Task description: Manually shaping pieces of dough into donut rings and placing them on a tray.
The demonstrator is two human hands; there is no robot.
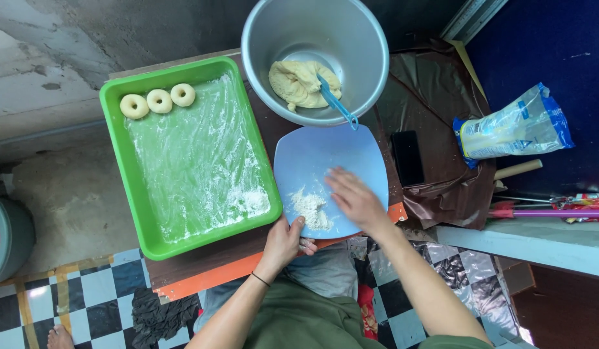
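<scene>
Hands (351, 199) on floured blue plate (351, 152)

Low worktop (202, 274), orange edge, brown sheet over it. On it: green tray (128, 187), metal bowl (364, 71), blue plate (351, 158), black phone (408, 158), flour bag (513, 126).

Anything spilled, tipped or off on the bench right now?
Nothing spilled. The flour sits in a pile on the blue board and dusted inside the green tray. The board's near edge overhangs the bench, steadied by the left hand.
</scene>
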